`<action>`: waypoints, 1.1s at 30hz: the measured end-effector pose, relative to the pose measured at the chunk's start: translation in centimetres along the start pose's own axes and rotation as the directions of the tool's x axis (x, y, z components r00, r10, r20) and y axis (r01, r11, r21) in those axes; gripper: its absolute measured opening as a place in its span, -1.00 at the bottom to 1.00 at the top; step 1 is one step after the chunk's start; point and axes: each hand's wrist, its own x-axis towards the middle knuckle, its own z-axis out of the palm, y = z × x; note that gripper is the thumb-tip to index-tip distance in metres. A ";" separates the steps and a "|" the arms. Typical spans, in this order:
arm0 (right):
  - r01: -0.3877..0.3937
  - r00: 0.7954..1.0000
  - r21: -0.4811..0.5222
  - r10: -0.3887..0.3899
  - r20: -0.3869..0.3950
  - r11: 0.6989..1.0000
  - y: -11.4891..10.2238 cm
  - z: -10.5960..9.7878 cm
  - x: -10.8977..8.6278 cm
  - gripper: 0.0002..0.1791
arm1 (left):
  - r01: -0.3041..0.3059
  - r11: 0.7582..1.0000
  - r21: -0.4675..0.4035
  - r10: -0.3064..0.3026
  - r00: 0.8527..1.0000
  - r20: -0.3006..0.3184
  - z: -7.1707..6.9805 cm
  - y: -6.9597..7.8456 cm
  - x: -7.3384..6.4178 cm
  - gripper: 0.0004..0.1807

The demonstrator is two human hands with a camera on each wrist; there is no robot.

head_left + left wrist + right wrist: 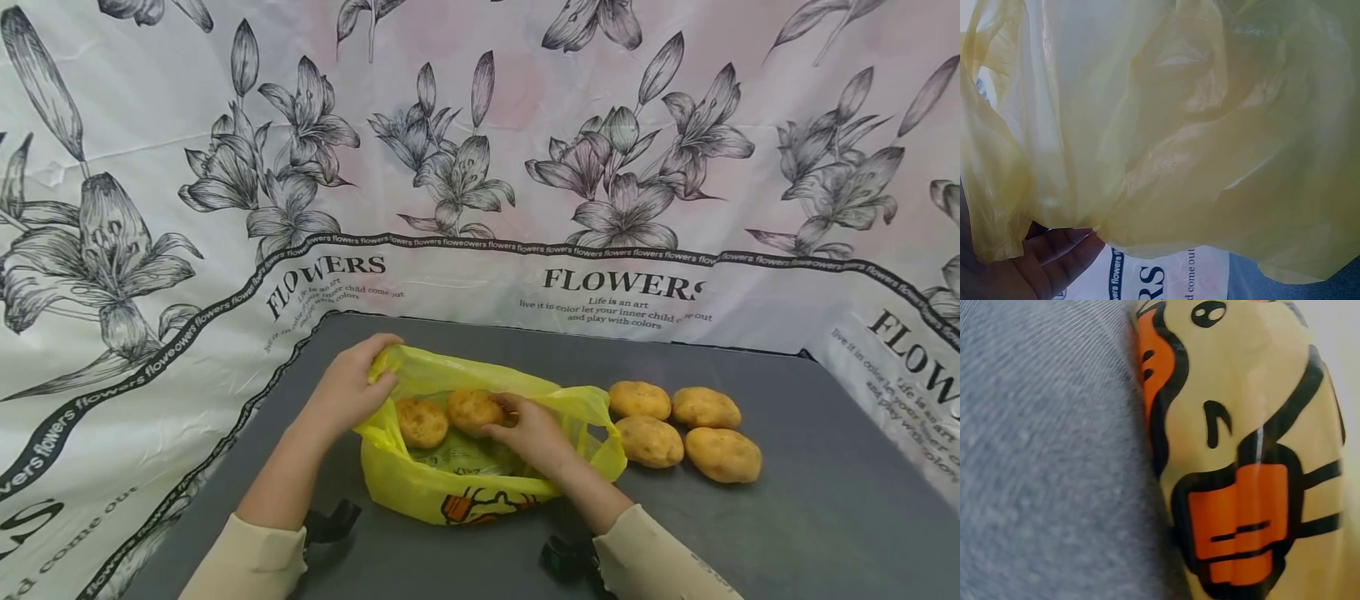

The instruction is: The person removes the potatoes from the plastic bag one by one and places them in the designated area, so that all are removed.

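Observation:
A yellow plastic bag (405, 492) lies on the grey table with its mouth held wide. My left hand (352, 383) pinches the bag's left rim between thumb and fingers; the left wrist view shows that hand (1060, 262) at the edge of the yellow film. Inside the bag, my right hand (536, 433) grips a potato (472, 411) by its right side. Another potato (422, 422) rests in the bag just left of it. In the right wrist view only the bag's printed side (1260, 412) shows, and the hand is out of sight.
Right of the bag several potatoes (705, 408) sit grouped on the grey table (825, 517), the nearest ones close to the bag's handle. A flower-printed sheet (465, 283) hangs behind the table and along its sides.

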 end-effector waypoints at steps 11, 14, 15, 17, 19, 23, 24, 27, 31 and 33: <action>0.021 0.999 0.109 -0.026 0.039 0.994 -0.8 -1.8 -0.1 -0.47 | -0.022 0.999 0.030 0.023 1.000 -0.009 0.3 -0.3 0.1 -0.53; 0.040 0.996 0.098 -0.047 0.069 0.994 -1.4 -2.7 -0.2 -0.48 | 0.000 0.999 0.044 0.001 1.000 -0.030 0.3 -0.3 0.0 -0.53; 0.045 0.995 0.091 -0.052 0.080 0.995 -1.6 -3.0 -0.3 -0.48 | 0.008 0.999 0.049 -0.006 0.999 -0.042 0.3 -0.3 0.0 -0.53; 0.049 0.994 0.075 -0.057 0.098 0.996 -2.1 -3.6 -0.6 -0.48 | 0.030 0.998 0.050 -0.027 0.998 -0.061 0.3 -0.3 -0.1 -0.53; 0.056 0.992 0.057 -0.062 0.106 0.997 -2.8 -4.2 -0.9 -0.48 | 0.054 0.998 0.044 -0.050 0.996 -0.079 0.3 -0.4 -0.1 -0.53; 0.081 0.989 0.070 -0.089 0.119 0.994 -3.9 -5.5 -1.7 -0.47 | 0.096 0.995 0.024 -0.093 0.990 -0.108 0.4 -0.7 0.0 -0.54; 0.088 0.988 0.075 -0.097 0.123 0.993 -4.1 -5.8 -1.9 -0.47 | 0.102 0.995 0.020 -0.099 0.988 -0.118 0.4 -0.7 0.0 -0.54; 0.118 0.980 0.105 -0.133 0.148 0.987 -4.4 -7.1 -2.3 -0.44 | 0.109 0.994 0.012 -0.106 0.984 -0.141 0.4 -0.9 0.0 -0.56; 0.203 0.958 0.121 -0.223 0.182 0.972 -4.6 -8.9 -2.8 -0.46 | 0.108 0.994 -0.001 -0.107 0.983 -0.147 0.3 -1.0 0.0 -0.58; 0.238 0.944 0.141 -0.263 0.201 0.961 -4.6 -9.9 -3.0 -0.48 | 0.112 0.994 -0.010 -0.112 0.984 -0.141 0.3 -1.0 0.0 -0.58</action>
